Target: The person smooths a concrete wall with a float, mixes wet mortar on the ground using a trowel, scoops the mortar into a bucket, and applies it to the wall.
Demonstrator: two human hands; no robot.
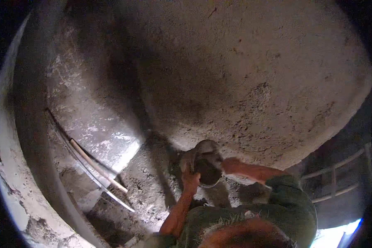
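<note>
A round grey bucket (187, 159) is held low in front of me, tilted so that its dark inside shows. On its near left side, my left hand (190, 178) is closed round the edge. From the right, my right hand (231, 165) grips the bucket's other side, with its fingertips partly hidden. What the bucket contains, if anything, is too dark to make out. Just beyond it rises a rough, mud-coloured rounded wall (244, 95), close to my right hand.
A wooden pole (97, 164) and a long thin bar (86, 168) lean at the left. Loose rubble (146, 186) covers the ground beside the bucket. A pale curved ledge (27, 198) borders the left. A wooden ladder-like frame (334, 177) stands at the right.
</note>
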